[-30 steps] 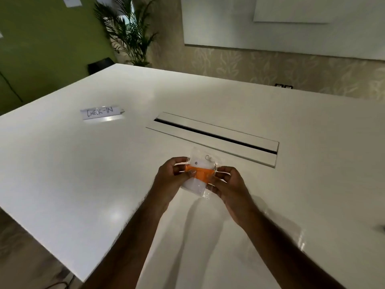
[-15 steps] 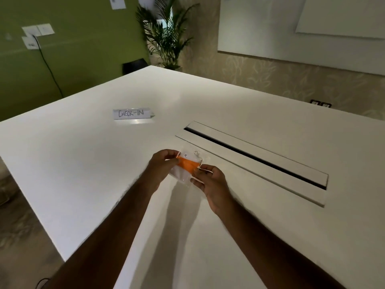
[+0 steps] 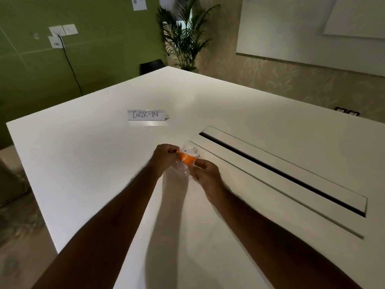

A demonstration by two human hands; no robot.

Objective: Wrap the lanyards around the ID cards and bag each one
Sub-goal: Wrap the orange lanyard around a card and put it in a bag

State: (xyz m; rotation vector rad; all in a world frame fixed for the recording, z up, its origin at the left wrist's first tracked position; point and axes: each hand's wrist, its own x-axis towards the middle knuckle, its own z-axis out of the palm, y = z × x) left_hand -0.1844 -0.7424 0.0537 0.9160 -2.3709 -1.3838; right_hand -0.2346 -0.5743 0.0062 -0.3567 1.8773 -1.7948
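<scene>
Orange lanyard (image 3: 186, 159) wound on a white ID card, inside a clear plastic bag (image 3: 181, 168).
Light, slippery film: left hand (image 3: 164, 157) and right hand (image 3: 205, 174) pinch its side edges above the white table (image 3: 83, 163).

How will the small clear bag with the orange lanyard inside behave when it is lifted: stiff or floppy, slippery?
The clear bag looks thin and crinkled, so its edges probably flop. The wrapped orange lanyard and card inside likely stiffen its middle. Its glossy film may be slippery; the left hand and right hand both pinch it.

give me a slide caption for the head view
Both hands, left hand and right hand, pinch a clear bag holding an orange-wrapped ID card above the white table.
</scene>
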